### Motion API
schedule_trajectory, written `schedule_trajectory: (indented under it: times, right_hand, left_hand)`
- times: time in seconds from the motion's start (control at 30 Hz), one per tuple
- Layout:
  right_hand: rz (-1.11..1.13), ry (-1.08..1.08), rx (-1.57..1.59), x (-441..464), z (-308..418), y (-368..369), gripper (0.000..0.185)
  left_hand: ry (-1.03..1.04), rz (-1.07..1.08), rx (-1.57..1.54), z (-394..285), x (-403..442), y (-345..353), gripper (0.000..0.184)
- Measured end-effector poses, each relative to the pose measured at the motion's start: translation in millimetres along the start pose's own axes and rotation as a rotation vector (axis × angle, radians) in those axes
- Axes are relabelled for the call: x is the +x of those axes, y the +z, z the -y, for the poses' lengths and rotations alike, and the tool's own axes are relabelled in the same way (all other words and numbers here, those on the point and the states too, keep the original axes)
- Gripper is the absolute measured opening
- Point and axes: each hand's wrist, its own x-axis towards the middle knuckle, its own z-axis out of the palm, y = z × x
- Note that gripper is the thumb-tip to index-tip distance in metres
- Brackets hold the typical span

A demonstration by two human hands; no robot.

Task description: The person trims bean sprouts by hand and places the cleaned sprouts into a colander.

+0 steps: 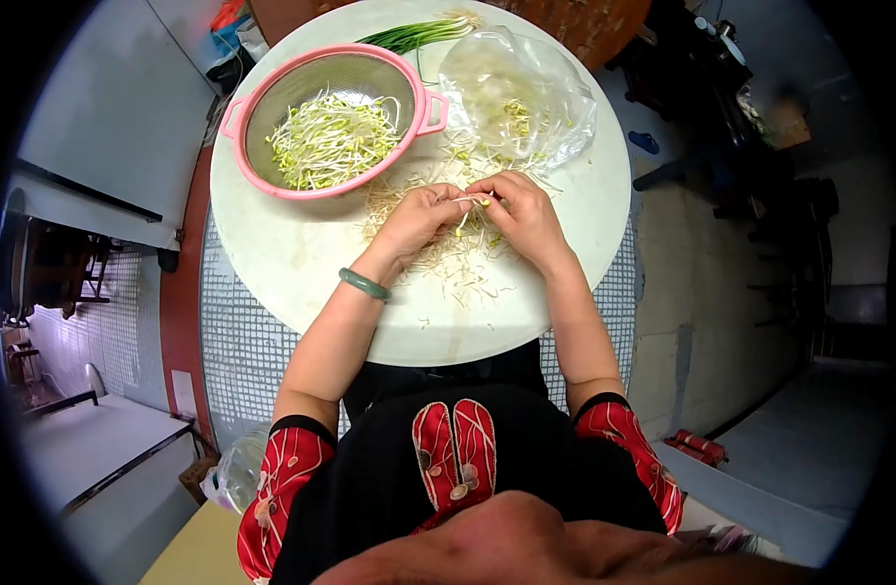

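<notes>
Over the round white table, my left hand (423, 222) and my right hand (522, 216) meet, fingertips nearly touching. Both are closed in a pinch on bean sprouts (477, 201), whose yellow-green heads show between and below the fingers. Beneath them lies a loose spread of thin sprout bits (457, 273). Up and to the left, a pink-rimmed colander (256, 178) holds a heap of sprouts (336, 141). A clear plastic bag (555, 102) with more sprouts inside rests just beyond my right hand. A green bangle (365, 284) circles my left wrist.
Green onions (418, 35) lie at the far edge of the table (272, 255), behind the colander. A pale cabinet stands at the left, and a white surface (111, 448) is at lower left. Dark furniture and a blue slipper (644, 142) are on the right.
</notes>
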Motion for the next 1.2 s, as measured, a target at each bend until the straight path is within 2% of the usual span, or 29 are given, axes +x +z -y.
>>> schedule_trajectory:
  times: [0.1,0.27,0.4,0.6,0.73,0.77,0.87,0.97,1.0,1.03,1.13,1.2]
  right_hand:
    - [-0.043,-0.215,-0.231,2.3,3.1,-4.1,0.018]
    - [-0.074,-0.224,-0.267,0.1,13.8,-5.9,0.015]
    - [-0.144,-0.145,-0.243,-5.7,5.8,-3.3,0.011]
    - [0.225,-0.211,0.026,-18.9,14.4,-12.9,0.01]
    - [0.066,-0.055,0.071,-23.4,8.5,-6.4,0.007]
    - [0.078,0.1,0.059,-23.9,6.1,-5.9,0.007]
    - [0.148,0.097,0.056,-25.5,9.3,-9.2,0.008]
    - [0.201,-0.041,0.086,-28.1,10.6,-8.4,0.012]
    - [0.206,-0.073,0.07,-29.2,8.4,-6.3,0.014]
    - [0.114,-0.021,-0.017,-26.9,4.2,-2.9,0.016]
    - [0.062,0.184,-0.27,-27.7,-6.1,0.8,0.015]
    - [0.079,0.15,-0.302,-31.8,-14.1,6.0,0.015]
  left_hand:
    - [-0.025,-0.016,0.043,-1.5,0.1,-0.6,0.013]
    - [-0.058,-0.002,0.072,-8.3,-3.3,-2.7,0.012]
    - [-0.021,0.055,-0.093,-5.5,-1.9,-13.4,0.011]
    - [0.05,0.002,-0.267,-12.3,-1.2,-16.0,0.01]
    - [0.097,0.024,-0.337,-7.4,0.0,-23.0,0.019]
    - [0.109,0.042,-0.346,-5.4,1.5,-25.1,0.023]
    - [0.131,0.07,-0.376,-1.8,6.0,-26.9,0.035]
    - [0.095,0.018,-0.442,-8.0,2.2,-18.2,0.038]
    - [0.097,0.013,-0.477,-8.4,1.7,-18.0,0.036]
    - [0.098,0.009,-0.511,-8.6,1.1,-17.9,0.033]
    - [0.112,0.02,-0.582,-5.6,2.1,-21.4,0.025]
    - [0.12,0.034,-0.576,-1.6,4.6,-25.8,0.019]
